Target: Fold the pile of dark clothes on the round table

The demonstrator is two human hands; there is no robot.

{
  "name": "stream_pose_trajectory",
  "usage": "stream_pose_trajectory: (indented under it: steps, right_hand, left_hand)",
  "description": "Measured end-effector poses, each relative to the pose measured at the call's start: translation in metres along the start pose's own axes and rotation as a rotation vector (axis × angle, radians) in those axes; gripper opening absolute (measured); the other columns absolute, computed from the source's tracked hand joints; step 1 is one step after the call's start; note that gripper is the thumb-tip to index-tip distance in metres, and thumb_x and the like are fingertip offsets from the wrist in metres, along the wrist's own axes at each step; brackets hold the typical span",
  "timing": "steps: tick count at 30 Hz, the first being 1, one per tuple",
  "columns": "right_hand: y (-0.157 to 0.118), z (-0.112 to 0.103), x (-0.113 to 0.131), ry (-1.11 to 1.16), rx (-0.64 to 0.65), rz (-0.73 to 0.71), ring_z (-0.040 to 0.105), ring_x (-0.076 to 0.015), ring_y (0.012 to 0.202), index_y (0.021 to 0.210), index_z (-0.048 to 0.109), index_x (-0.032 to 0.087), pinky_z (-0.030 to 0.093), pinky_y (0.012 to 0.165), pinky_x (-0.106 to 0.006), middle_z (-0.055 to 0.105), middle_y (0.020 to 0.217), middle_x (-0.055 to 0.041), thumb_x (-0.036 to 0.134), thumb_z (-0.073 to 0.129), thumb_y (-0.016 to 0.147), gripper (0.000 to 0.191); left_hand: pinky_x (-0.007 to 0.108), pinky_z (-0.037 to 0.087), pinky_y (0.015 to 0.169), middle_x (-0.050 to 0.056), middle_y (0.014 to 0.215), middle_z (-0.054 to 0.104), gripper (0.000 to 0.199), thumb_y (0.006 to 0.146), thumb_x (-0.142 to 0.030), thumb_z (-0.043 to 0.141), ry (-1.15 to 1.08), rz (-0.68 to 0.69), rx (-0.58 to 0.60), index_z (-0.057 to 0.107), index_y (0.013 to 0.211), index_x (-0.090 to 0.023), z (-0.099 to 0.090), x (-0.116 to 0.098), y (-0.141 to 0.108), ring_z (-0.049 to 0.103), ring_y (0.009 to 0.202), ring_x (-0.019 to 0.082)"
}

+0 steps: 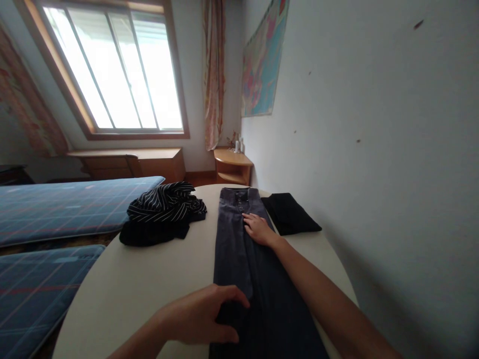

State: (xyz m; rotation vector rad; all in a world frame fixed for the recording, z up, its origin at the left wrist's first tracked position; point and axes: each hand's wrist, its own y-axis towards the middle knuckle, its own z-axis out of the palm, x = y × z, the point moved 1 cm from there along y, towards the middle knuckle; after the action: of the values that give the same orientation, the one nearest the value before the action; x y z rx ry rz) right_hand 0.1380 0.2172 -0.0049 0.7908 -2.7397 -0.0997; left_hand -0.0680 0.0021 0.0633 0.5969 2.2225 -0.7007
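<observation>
Dark grey-blue trousers (234, 249) lie lengthwise on a round cream table (179, 269), their buttoned waistband at the far end. My right hand (258, 229) rests flat on them just below the buttons, fingers stretched out. Over the nearer part of the trousers is my left hand (209, 314), its thumb and fingers apart with nothing between them. Whether its fingertips touch the cloth is hard to tell. A folded black garment (290, 213) lies right of the waistband. To the left sits a crumpled pile with a black-and-white striped cloth (166, 202) on black fabric (149, 233).
Blue plaid mattresses (75, 204) are at the left. Beyond the table stand a desk (157, 162) under the window and a small corner shelf (234, 158). A white wall (374, 189) with a map (262, 65) runs along the right.
</observation>
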Motion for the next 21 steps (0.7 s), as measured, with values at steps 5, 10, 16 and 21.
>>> stream_pose_trajectory:
  steps: [5, 10, 16, 21]
  right_hand:
    - [-0.01, 0.0, -0.005, 0.108, -0.128, -0.042, 0.044, -0.0231, 0.134, 0.122, 0.064, 0.012, 0.032, 0.114, -0.038, 0.052, 0.143, -0.0144, 0.024, 0.049, 0.093, 0.035]
    - [-0.024, -0.013, 0.0, 0.133, -0.136, -0.091, 0.053, -0.0224, 0.123, 0.117, 0.065, 0.016, 0.038, 0.109, -0.038, 0.063, 0.127, -0.0116, 0.022, 0.053, 0.091, 0.029]
    - [-0.036, -0.008, 0.005, 0.099, -0.008, -0.158, 0.044, -0.0229, 0.135, 0.131, 0.06, 0.017, 0.032, 0.114, -0.039, 0.053, 0.143, -0.0128, 0.03, 0.053, 0.093, 0.04]
    - [-0.038, 0.0, 0.002, 0.065, 0.075, -0.07, 0.028, -0.0256, 0.146, 0.148, 0.041, 0.018, 0.02, 0.119, -0.049, 0.033, 0.157, -0.0125, 0.039, 0.043, 0.099, 0.054]
  left_hand:
    - [0.023, 0.047, 0.054, 0.009, 0.121, 0.063, 0.055, 0.085, -0.053, 0.062, -0.389, 0.023, 0.285, 0.053, 0.132, -0.027, 0.021, 0.009, 0.012, 0.066, 0.073, 0.015]
    - [0.031, 0.054, 0.077, 0.006, 0.114, 0.068, 0.032, 0.09, -0.037, 0.059, -0.141, 0.138, -0.002, 0.063, 0.12, -0.026, 0.019, 0.012, 0.021, 0.066, 0.09, 0.019]
    - [0.05, 0.03, 0.115, 0.004, 0.149, 0.047, 0.052, 0.079, -0.026, 0.07, 0.281, 0.423, -0.084, 0.062, 0.13, -0.034, 0.021, 0.014, 0.027, 0.038, 0.139, 0.032]
    - [0.06, 0.017, 0.118, 0.005, 0.158, 0.032, 0.07, 0.078, -0.038, 0.072, 0.359, 0.448, -0.009, 0.047, 0.144, -0.034, 0.034, 0.013, 0.027, 0.026, 0.145, 0.037]
